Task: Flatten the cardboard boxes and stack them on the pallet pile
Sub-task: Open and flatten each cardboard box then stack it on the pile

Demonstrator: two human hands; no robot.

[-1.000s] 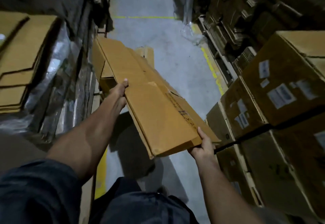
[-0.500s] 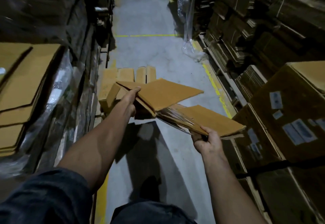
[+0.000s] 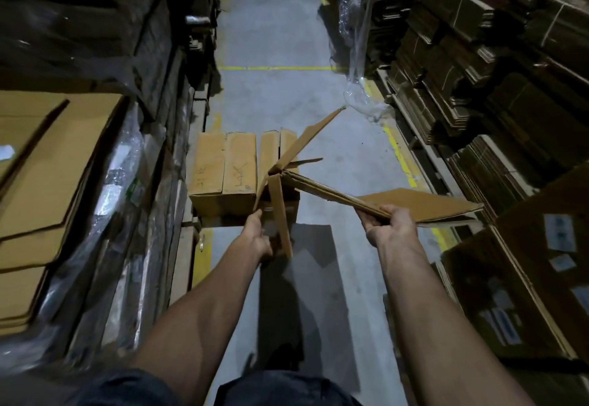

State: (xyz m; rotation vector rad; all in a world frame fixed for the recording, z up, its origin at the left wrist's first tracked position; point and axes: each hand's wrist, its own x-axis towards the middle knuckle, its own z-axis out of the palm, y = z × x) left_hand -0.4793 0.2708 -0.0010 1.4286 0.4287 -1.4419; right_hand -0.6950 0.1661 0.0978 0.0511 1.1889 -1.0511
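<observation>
Both hands grip a half-collapsed brown cardboard box (image 3: 318,189) — left hand (image 3: 258,236) at seven o'clock, right hand (image 3: 391,226) at four — mid-flattening; pressing panels together likely comes next.

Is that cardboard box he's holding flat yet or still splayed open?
Splayed: the cardboard box has panels angling apart between left hand and right hand.

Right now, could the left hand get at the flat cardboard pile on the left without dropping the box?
Probably not. The left hand grips a panel of the half-opened box, which the right hand also holds. The flat cardboard pile lies well off to the left.
</observation>
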